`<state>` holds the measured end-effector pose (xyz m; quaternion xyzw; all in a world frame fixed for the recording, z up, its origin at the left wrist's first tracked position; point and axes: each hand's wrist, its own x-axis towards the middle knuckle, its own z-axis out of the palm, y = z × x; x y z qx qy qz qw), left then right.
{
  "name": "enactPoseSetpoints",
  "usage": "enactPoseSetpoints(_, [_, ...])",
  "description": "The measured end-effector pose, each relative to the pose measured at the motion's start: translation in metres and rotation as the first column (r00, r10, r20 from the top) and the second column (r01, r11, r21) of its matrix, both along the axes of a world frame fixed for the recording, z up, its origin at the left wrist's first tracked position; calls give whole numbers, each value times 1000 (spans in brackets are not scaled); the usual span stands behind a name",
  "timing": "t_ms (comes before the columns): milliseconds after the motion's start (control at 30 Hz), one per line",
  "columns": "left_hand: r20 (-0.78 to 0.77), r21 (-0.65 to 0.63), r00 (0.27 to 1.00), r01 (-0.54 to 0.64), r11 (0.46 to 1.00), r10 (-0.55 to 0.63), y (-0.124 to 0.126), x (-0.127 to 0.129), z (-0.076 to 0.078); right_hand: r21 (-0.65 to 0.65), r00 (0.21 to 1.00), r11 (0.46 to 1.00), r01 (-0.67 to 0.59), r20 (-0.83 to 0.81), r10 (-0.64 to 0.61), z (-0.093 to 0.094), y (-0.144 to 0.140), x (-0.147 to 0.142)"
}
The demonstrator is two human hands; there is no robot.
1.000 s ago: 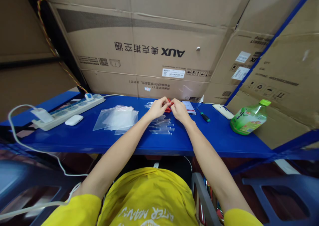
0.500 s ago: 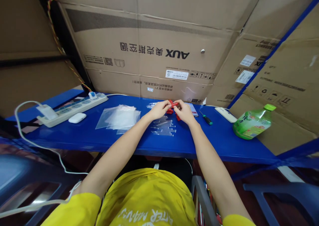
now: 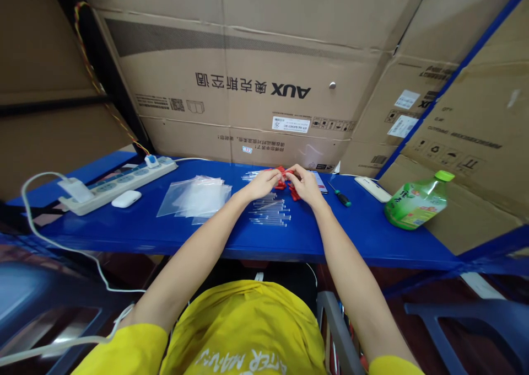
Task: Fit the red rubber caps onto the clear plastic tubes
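Observation:
Above the far middle of the blue table [image 3: 355, 242], my two hands are close together over a small heap of red pieces [image 3: 281, 185]. My left hand [image 3: 264, 183] has its fingertips pinched against a red piece, largely covered by the fingers. Between the closed thumb and fingers of my right hand [image 3: 303, 184] is another small red piece [image 3: 290, 172]; its exact kind is too small to make out. More red bits lie below that hand. Clear thin plastic sticks [image 3: 270, 216] are spread just in front of the hands, with further clear sticks [image 3: 249, 175] behind the left one.
Clear plastic bags [image 3: 200, 197] lie to the left, beside a white earphone case [image 3: 126, 199] and a power strip [image 3: 119, 183]. On the right are a phone [image 3: 320, 182], a screwdriver [image 3: 341, 196], a pale slim device [image 3: 372, 189] and a green bottle [image 3: 416, 203]. Cardboard [image 3: 248, 49] walls the back.
The red piece held between both hands has shifted, and the fingertips are slightly farther apart. My left fingertips are now lower at the red heap. The view has moved slightly.

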<state>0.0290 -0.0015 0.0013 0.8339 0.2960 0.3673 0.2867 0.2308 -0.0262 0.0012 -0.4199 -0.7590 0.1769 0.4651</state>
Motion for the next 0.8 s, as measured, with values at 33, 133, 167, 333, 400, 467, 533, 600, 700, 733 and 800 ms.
enactPoseSetpoints(33, [3,-17,1000,11,1000,-11,1,0,-1,11,1000,1000,10,-3,-10,0,0,-1])
enactPoseSetpoints(133, [-34,35,999,-5,999,6,5,-1,-3,42,997,998,55,42,-57,-1,-1,-3])
enactPoseSetpoints(167, [-60,74,998,-15,997,19,6,-1,-3,48,995,996,70,71,-73,-1,-1,-3])
enactPoseSetpoints(333, [-162,199,985,-31,979,64,4,-2,-3,102,966,987,125,216,-145,-3,0,-3])
enactPoseSetpoints(400, [-193,224,978,-33,974,77,2,-2,-2,135,953,983,128,256,-159,-4,2,-3])
enactPoseSetpoints(467, [-226,245,970,-34,969,92,1,-3,-1,155,942,979,131,288,-172,-5,4,-5])
enactPoseSetpoints(533, [-255,262,961,-40,964,109,1,-3,-1,169,933,976,141,308,-188,-7,5,-6])
enactPoseSetpoints(600, [-279,276,952,-51,960,130,1,-2,-2,182,926,972,150,318,-203,-9,6,-8])
enactPoseSetpoints(700, [-303,295,940,-61,954,154,2,-2,-3,196,918,968,158,332,-217,-11,7,-9])
enactPoseSetpoints(733, [-305,302,939,-63,951,159,2,-2,-3,200,914,966,164,337,-225,-12,7,-10])
enactPoseSetpoints(800, [-301,312,939,-68,948,167,2,-2,-3,206,908,962,178,343,-241,-14,8,-10])
